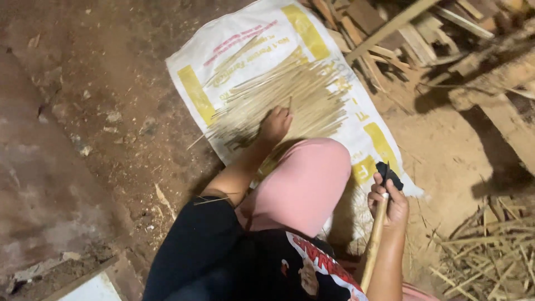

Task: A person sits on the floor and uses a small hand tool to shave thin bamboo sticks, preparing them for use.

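— Sticks point(278, 92): how are they laid against the fingers?

— From the head view, thin pale sticks are seen spread in a fan on a white and yellow sack point(189, 83) on the dirt floor. Their long axes run from near left to far right. The left hand point(276, 124) is pressed on the near edge of the fan, so the sticks lie just beyond the fingertips, toward the far side.

— Are those fingers closed on anything?

— They appear curled down onto the sticks; whether one is pinched cannot be told.

— And the right hand?

— The right hand point(388, 202) is held near right, well apart from the fan, past a raised knee in pink cloth point(306, 184). Its fingers are wrapped around a stick-like handle point(374, 245) and a dark blade-like piece point(388, 174) at its top. The left hand is the nearer one to the sticks.

— Anything else around?

— Wood scraps point(423, 33) are piled far right, and straw-like shavings point(490, 251) lie near right.
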